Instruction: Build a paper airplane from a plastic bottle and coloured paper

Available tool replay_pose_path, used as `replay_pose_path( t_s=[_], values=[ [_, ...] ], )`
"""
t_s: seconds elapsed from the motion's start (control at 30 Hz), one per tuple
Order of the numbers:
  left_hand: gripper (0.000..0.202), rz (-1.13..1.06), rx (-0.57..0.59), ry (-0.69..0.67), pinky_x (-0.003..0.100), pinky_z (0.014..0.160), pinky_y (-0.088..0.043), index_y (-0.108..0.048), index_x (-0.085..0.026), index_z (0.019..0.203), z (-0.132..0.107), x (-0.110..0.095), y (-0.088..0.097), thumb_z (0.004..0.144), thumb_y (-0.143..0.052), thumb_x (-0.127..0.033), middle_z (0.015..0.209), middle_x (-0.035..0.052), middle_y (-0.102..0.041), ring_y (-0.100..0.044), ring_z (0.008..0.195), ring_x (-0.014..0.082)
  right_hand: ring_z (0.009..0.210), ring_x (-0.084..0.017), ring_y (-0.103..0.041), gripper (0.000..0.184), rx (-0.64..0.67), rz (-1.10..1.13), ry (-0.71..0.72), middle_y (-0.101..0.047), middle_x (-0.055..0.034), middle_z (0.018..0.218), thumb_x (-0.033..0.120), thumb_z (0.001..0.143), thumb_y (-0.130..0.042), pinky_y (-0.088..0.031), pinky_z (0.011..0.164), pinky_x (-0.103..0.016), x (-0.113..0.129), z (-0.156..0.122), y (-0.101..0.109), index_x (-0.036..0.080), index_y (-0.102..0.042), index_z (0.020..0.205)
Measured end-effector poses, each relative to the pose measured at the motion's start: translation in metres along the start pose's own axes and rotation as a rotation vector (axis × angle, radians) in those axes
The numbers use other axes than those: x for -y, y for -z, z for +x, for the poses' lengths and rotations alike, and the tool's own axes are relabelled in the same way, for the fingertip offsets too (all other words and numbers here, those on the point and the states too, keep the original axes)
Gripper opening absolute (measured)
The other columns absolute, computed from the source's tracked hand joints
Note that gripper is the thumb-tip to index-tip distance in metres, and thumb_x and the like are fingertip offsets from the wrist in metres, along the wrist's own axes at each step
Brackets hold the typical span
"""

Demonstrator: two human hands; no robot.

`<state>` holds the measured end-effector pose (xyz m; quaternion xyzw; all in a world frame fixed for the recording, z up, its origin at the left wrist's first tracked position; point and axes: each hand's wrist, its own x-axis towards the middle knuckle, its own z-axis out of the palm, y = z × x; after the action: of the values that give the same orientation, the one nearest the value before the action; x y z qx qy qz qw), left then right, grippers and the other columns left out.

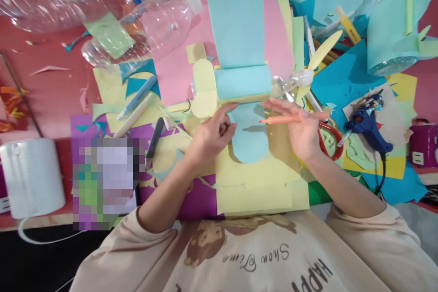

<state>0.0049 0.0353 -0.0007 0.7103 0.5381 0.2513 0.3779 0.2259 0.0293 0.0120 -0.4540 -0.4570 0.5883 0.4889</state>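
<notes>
A model airplane built around a clear plastic bottle lies before me. Its body point(242, 83) is wrapped in light blue paper, with a long blue wing point(236, 18) above and a shorter blue wing point(249, 146) below. Rounded pale yellow tail pieces point(204, 89) are at the left, and a yellow propeller point(325, 50) is by the white cap at the right. My left hand point(212, 134) touches the body's lower edge, fingers bent, thumb and forefinger apart. My right hand point(304, 134) holds an orange pen point(284, 119) level under the thumb, its outstretched fingertips at the same edge.
A blue glue gun point(367, 127) lies at the right on scrap paper, near red-handled scissors point(331, 141). Clear plastic bottles point(167, 23) lie at the back left. A blue-wrapped bottle point(390, 32) stands back right. Markers point(138, 98) and paper offcuts are scattered around; a white case point(32, 178) is left.
</notes>
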Motion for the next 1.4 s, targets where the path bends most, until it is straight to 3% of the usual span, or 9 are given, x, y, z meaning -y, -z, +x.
replay_pose_path(
  t_s=[0.3, 0.6, 0.73, 0.9, 1.03, 1.23, 1.4],
  values=[
    [0.039, 0.064, -0.050, -0.023, 0.019, 0.058, -0.038, -0.052, -0.019, 0.124, 0.000, 0.001, 0.002, 0.086, -0.049, -0.022, 0.065, -0.0069, -0.046, -0.041, 0.054, 0.0074, 0.123, -0.025, -0.058, 0.043, 0.021, -0.118, -0.018, -0.071, -0.0002, 0.120, 0.052, 0.092, -0.040, -0.038, 0.112, -0.050, -0.006, -0.003, 0.002, 0.028, -0.068, 0.114],
    [0.035, -0.215, -0.039, 0.023, 0.019, 0.051, -0.037, -0.057, -0.019, 0.117, 0.000, -0.004, 0.003, 0.083, -0.057, -0.027, 0.059, -0.0082, -0.045, -0.042, 0.050, 0.0068, 0.131, -0.023, -0.051, 0.040, 0.114, -0.077, -0.009, -0.070, 0.0032, 0.122, 0.054, 0.094, -0.041, -0.030, 0.117, -0.048, -0.007, -0.003, 0.003, 0.034, -0.070, 0.113],
    [0.041, -0.072, -0.014, 0.017, 0.019, 0.053, -0.038, -0.056, -0.018, 0.122, -0.002, 0.001, 0.002, 0.082, -0.057, -0.027, 0.060, -0.0091, -0.045, -0.040, 0.049, 0.0060, 0.127, -0.025, -0.055, 0.041, 0.113, -0.062, -0.035, -0.069, 0.0008, 0.123, 0.055, 0.093, -0.042, -0.037, 0.112, -0.050, -0.007, -0.003, 0.002, 0.032, -0.071, 0.112],
    [0.041, 0.099, -0.051, -0.015, 0.019, 0.054, -0.036, -0.057, -0.020, 0.123, -0.004, 0.007, 0.001, 0.084, -0.059, -0.032, 0.058, -0.0092, -0.037, -0.038, 0.050, 0.0072, 0.125, -0.025, -0.056, 0.042, 0.110, -0.113, -0.046, -0.071, -0.0006, 0.119, 0.055, 0.093, -0.041, -0.035, 0.113, -0.050, -0.002, -0.006, 0.000, 0.030, -0.071, 0.112],
    [0.045, 0.276, -0.028, 0.002, 0.020, 0.056, -0.038, -0.058, -0.023, 0.126, -0.003, 0.004, 0.002, 0.082, -0.065, -0.034, 0.064, -0.0056, -0.049, -0.048, 0.057, 0.0095, 0.119, -0.026, -0.060, 0.042, 0.094, -0.169, -0.041, -0.072, -0.0013, 0.114, 0.057, 0.092, -0.045, -0.039, 0.109, -0.051, 0.001, -0.007, -0.001, 0.032, -0.070, 0.114],
    [0.056, 0.471, -0.008, -0.029, 0.025, 0.065, -0.044, -0.053, -0.025, 0.132, -0.004, 0.001, -0.002, 0.083, -0.065, -0.048, 0.084, 0.0013, -0.066, -0.061, 0.073, 0.0163, 0.092, -0.024, -0.064, 0.044, 0.004, -0.252, 0.030, -0.070, -0.0021, 0.084, 0.059, 0.092, -0.043, -0.047, 0.098, -0.049, 0.001, -0.004, 0.005, 0.032, -0.075, 0.106],
    [0.060, 0.571, 0.003, -0.088, 0.031, 0.080, -0.048, -0.048, -0.027, 0.139, -0.005, 0.000, -0.009, 0.086, -0.059, -0.054, 0.102, 0.0072, -0.067, -0.063, 0.098, 0.0254, 0.104, -0.025, -0.065, 0.044, 0.060, -0.204, 0.006, -0.074, -0.0016, 0.101, 0.060, 0.091, -0.044, -0.047, 0.102, -0.050, 0.004, 0.000, 0.009, 0.032, -0.073, 0.109]
  ],
)
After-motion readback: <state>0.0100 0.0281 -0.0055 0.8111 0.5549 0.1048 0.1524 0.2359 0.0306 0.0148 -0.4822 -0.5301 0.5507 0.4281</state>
